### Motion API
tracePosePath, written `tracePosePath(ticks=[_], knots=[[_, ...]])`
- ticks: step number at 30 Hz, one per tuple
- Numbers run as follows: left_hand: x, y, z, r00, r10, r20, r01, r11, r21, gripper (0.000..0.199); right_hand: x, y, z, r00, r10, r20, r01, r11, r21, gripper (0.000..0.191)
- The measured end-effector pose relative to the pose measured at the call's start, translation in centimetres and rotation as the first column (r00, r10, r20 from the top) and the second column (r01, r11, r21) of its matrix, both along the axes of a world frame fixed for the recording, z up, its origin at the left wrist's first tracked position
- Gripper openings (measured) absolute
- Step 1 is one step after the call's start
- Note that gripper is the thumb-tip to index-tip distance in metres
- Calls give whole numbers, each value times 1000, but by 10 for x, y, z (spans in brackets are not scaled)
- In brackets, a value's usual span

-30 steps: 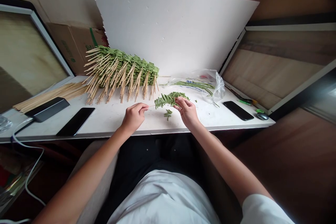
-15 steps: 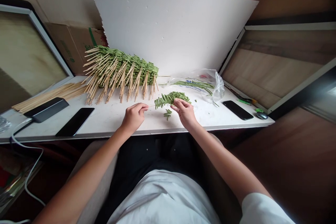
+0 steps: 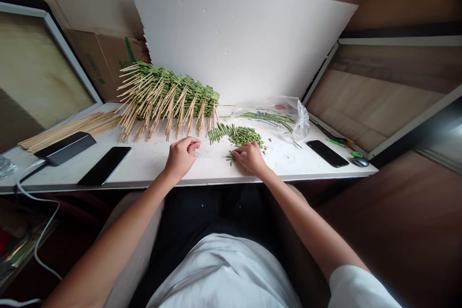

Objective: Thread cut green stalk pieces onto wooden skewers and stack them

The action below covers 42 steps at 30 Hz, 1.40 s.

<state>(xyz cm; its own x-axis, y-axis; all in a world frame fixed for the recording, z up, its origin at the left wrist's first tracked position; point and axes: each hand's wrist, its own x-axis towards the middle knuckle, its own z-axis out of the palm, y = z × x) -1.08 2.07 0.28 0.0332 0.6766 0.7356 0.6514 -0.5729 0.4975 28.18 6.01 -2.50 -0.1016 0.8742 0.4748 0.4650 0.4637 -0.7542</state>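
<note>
My left hand pinches the bare end of a thin wooden skewer, which carries a row of short green bean pieces side by side. Just right of that row lies a pile of cut green pieces. My right hand is at the near edge of the pile, thumb and fingertips together at a few loose pieces; whether it grips one is too small to tell. Behind my left hand is a large stack of filled skewers, bare ends toward me.
Bare skewers, a dark box-shaped device and a phone lie left. A plastic bag with long green stalks is behind the pile. Another phone and a mouse are right. A white board stands behind.
My right hand has left the skewer's tip and moved down and slightly left to the loose pieces. My left hand and the filled skewer have shifted slightly left.
</note>
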Motion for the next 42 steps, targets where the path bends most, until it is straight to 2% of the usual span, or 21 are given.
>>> tracePosePath(ticks=[3, 7, 9, 11, 14, 16, 18, 22, 26, 29, 34, 42], knots=[[0, 0, -2, 1000, -11, -5, 11, 1000, 5, 17, -3, 0, -5, 993, -32, 112, 28, 999, 39, 17], [1, 0, -4, 1000, 1, -18, -2, 1000, -4, 18, -7, -3, -5, 958, -40, 282, 43, 999, -6, 12], [2, 0, -5, 1000, 6, -24, -6, 1000, -11, 18, -8, -5, -5, 945, -54, 322, 65, 998, -22, 7], [2, 0, -6, 1000, 11, -27, -11, 1000, -21, 18, -9, -6, -4, 949, -74, 307, 83, 996, -19, 11], [2, 1, -7, 1000, 11, -23, -11, 1000, -15, 18, -5, -4, 0, 979, -92, 182, 93, 996, 0, 12], [2, 1, -8, 1000, 7, -20, -7, 1000, -2, 18, 2, 1, 6, 997, -75, 18, 76, 997, -25, 12], [2, 1, -8, 1000, 3, -19, -2, 1000, 12, 17, 10, 5, 14, 981, -40, -192, 21, 995, -99, 26], [4, 0, -7, 1000, -6, -22, 6, 999, 31, 17, 17, 5, 29, 839, 23, -544, -179, 955, -235, 48], [6, -3, -5, 1000, -3, -31, 5, 999, 46, 17, 11, -1, 36, 675, 66, -735, -345, 908, -235, 47], [7, -5, -2, 999, -10, -31, 12, 998, 54, 17, 7, -4, 39, 581, 56, -812, -386, 897, -214, 47], [8, -6, 0, 999, -34, -22, 36, 997, 63, 16, 7, -4, 42, 489, 80, -868, -458, 871, -178, 47], [8, -6, -2, 998, -53, -23, 54, 996, 67, 16, 7, -5, 40, 467, 53, -882, -450, 873, -186, 39]])
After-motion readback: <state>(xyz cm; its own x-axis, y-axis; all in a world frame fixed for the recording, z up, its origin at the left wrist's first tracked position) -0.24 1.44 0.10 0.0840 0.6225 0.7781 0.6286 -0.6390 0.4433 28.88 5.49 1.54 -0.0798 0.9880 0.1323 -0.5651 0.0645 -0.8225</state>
